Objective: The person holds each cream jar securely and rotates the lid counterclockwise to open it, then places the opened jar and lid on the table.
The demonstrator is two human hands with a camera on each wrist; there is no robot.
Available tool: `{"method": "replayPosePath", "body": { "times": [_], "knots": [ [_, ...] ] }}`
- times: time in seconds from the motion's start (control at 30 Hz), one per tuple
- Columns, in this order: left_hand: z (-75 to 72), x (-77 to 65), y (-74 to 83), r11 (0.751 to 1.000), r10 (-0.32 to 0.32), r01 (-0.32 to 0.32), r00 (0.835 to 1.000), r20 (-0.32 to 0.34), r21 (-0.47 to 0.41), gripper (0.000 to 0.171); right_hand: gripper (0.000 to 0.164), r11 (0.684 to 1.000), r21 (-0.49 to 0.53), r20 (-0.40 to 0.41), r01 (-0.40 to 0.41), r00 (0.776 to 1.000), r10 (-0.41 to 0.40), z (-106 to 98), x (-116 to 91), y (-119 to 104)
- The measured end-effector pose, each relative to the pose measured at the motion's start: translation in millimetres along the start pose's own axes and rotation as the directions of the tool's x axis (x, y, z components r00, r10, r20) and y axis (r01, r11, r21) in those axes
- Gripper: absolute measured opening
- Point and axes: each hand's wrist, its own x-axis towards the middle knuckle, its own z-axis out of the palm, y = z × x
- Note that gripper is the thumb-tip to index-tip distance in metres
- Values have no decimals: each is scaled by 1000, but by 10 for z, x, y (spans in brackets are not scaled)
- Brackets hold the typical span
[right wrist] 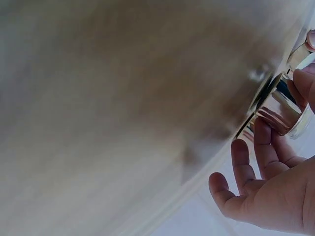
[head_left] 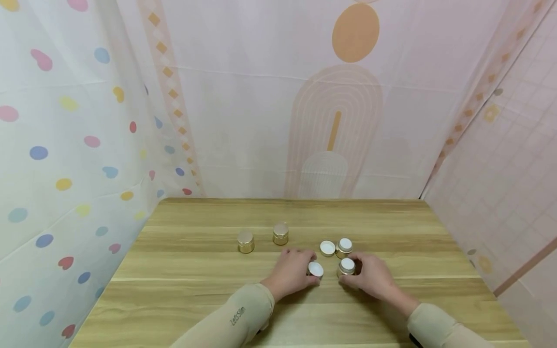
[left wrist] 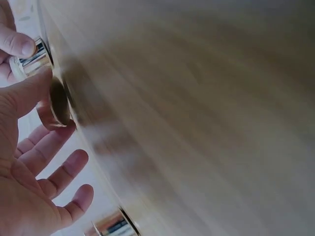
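A white-topped gold jar (head_left: pixel 345 274) sits upright at the tabletop (head_left: pixel 174 299), clamped between the thumb and fingers of the right hand (head_left: pixel 373 276). Left of this jar, and apart from it, the left hand (head_left: pixel 292 271) pinches a gold lid (head_left: pixel 315 269), its white inner side showing upward. Just behind the held jar stands a second white-topped jar (head_left: pixel 344 248); behind it and to the left, a loose lid (head_left: pixel 328 248) lies white side up. Well left of the held jar and farther back are two capped gold jars (head_left: pixel 280 234). A patterned curtain (head_left: pixel 235 125) hangs behind everything.
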Motion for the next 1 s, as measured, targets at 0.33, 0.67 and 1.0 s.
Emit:
{"method": "replayPosePath", "body": {
  "times": [0.33,0.67,1.0],
  "knots": [
    [121,206,219,996,-44,46,999,-28,81,53,42,996,-83,11,-11,1000,12,-67,49,23],
    [168,248,292,988,-55,64,996,-67,139,55,41,993,-120,34,-8,999,12,-55,102,-7],
    [187,259,320,986,-67,75,996,-60,149,55,43,992,-122,37,-13,999,18,-36,118,-30]
  ]
}}
